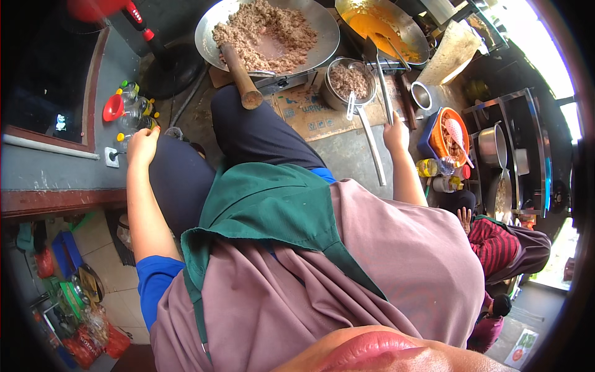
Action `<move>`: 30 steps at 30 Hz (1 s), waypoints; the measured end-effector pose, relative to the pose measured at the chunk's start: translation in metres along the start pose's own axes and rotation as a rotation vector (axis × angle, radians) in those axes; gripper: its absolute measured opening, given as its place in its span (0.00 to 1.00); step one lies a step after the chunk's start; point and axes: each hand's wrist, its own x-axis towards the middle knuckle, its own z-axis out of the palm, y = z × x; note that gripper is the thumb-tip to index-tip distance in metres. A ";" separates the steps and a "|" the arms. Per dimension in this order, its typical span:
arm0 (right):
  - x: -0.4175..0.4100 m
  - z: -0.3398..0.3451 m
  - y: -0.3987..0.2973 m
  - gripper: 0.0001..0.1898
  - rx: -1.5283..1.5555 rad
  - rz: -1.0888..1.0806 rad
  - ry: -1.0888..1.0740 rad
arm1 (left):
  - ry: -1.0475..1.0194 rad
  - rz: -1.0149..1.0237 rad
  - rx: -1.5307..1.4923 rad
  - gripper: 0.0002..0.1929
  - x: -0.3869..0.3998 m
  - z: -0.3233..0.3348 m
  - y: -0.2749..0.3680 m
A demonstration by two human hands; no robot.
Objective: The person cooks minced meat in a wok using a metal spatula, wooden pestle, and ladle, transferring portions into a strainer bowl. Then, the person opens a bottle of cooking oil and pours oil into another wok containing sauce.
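My right hand grips the handle of a long metal spatula. Its blade points up toward the rim of a wok of orange sauce, in which another utensil rests. My left hand lies on my bent knee, its fingers partly hidden. Ahead, a large wok holds crumbled cooked mince, and a thick wooden handle leans out over its near rim. Between the woks and my right hand stands a metal pot of mince with a white-handled utensil. A long metal handle extends from the pot.
Flattened cardboard covers floor beside the gas stove. Plastic bottles and a red funnel stand at the left wall near a pedestal fan. At right are an orange basin, a metal rack and a seated person.
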 end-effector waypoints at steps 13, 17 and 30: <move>0.057 0.016 -0.158 0.23 -0.017 -0.337 -0.124 | 0.045 -0.050 -0.013 0.21 -0.007 -0.003 -0.003; 0.063 0.039 -0.181 0.23 -0.016 -0.364 -0.149 | 0.064 -0.061 -0.017 0.21 -0.009 -0.003 -0.018; 0.122 0.206 -0.052 0.39 0.207 0.353 -0.275 | 0.141 -0.176 -0.151 0.18 -0.014 -0.011 -0.069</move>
